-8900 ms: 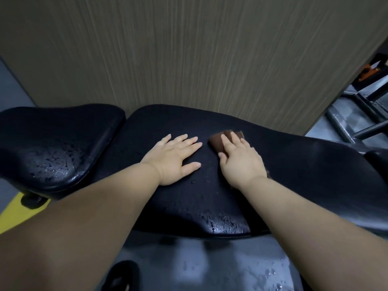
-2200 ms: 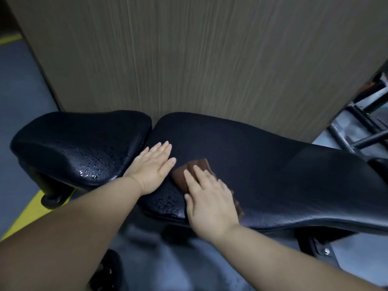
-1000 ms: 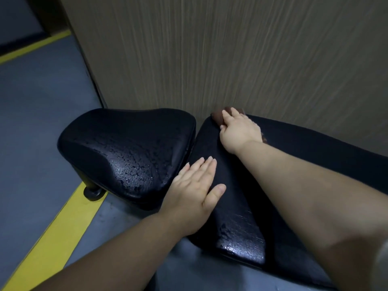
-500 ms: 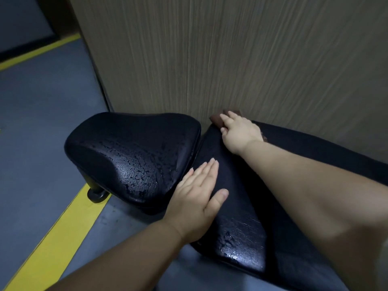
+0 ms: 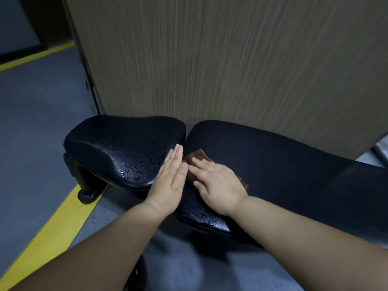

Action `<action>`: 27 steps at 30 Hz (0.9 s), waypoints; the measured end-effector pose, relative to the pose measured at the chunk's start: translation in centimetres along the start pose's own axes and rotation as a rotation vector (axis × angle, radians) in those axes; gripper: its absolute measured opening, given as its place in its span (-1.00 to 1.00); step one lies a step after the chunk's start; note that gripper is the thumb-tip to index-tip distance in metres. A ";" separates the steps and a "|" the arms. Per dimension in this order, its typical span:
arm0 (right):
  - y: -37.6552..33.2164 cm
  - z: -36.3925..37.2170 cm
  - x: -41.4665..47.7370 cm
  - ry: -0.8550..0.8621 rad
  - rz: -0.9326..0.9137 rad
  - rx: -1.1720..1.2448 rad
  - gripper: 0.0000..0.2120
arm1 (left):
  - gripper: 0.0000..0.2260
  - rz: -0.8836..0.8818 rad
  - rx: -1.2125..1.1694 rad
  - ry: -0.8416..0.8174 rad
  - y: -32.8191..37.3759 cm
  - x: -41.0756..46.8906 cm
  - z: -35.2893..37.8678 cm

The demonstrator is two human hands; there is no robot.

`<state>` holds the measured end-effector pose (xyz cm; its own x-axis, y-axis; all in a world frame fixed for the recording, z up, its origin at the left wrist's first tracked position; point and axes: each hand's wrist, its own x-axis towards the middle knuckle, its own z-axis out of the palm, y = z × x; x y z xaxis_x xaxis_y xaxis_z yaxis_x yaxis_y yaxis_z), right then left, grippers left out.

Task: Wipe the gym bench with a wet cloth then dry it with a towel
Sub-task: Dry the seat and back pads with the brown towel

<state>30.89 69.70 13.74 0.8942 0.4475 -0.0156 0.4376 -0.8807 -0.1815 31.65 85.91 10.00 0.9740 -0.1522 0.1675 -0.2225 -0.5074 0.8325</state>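
Observation:
The black gym bench has a long back pad (image 5: 283,164) running to the right and a smaller seat pad (image 5: 117,148) at the left, both beaded with water drops. A brown cloth (image 5: 196,159) lies on the near left end of the long pad, mostly hidden under my right hand (image 5: 218,183), which presses flat on it with fingers spread. My left hand (image 5: 170,181) rests flat with straight fingers over the gap between the two pads, its edge touching the right hand's fingertips. No towel is visible.
A tall wood-grain panel (image 5: 210,59) stands directly behind the bench. The grey floor (image 5: 31,133) carries a yellow line (image 5: 54,229) at the left, beside the bench's black foot (image 5: 86,196). A metal frame part (image 5: 381,152) shows at the far right.
My right hand has slid the cloth from the far edge of the long pad, by the wall panel, back to its near left end. The left hand stays at the gap.

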 end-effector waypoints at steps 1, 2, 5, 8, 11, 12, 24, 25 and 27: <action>-0.4 0.1 -0.8 -0.001 -0.016 0.007 -0.53 | -0.26 -0.008 -0.006 0.001 -0.1 -0.2 -0.2; -0.8 0.2 -1.7 -0.001 -0.030 0.015 -0.53 | -0.25 -0.016 0.001 -0.003 -0.1 -0.4 -0.4; -1.6 0.8 -4.2 0.037 -0.059 0.022 -0.46 | -0.36 -0.040 0.059 -0.046 0.0 -1.1 -0.7; -1.9 1.1 -6.3 0.056 -0.073 0.015 -0.52 | -0.50 -0.053 0.097 -0.127 0.5 -1.9 -0.7; -1.9 1.2 -7.9 0.054 -0.085 0.018 -0.54 | -0.23 0.008 0.222 -0.282 1.1 -2.2 -0.7; -1.8 1.2 -8.4 0.056 -0.090 0.012 -0.54 | -0.16 0.015 0.305 -0.327 1.4 -2.3 -0.8; 2.7 1.2 -15.4 0.092 -0.066 0.037 -0.53 | 0.10 0.137 0.790 -0.443 2.1 -4.0 -0.2; 3.1 1.2 -15.8 0.093 -0.046 0.023 -0.49 | 0.09 0.139 0.807 -0.451 2.2 -3.9 -0.1; 3.3 1.3 -16.2 0.093 -0.011 0.003 -0.45 | -0.02 0.127 0.816 -0.471 2.3 -3.8 0.1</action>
<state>17.74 59.73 12.14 0.8941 0.4410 0.0775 0.4476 -0.8750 -0.1843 27.42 85.27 11.26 0.8634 -0.4828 -0.1466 -0.4594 -0.8723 0.1672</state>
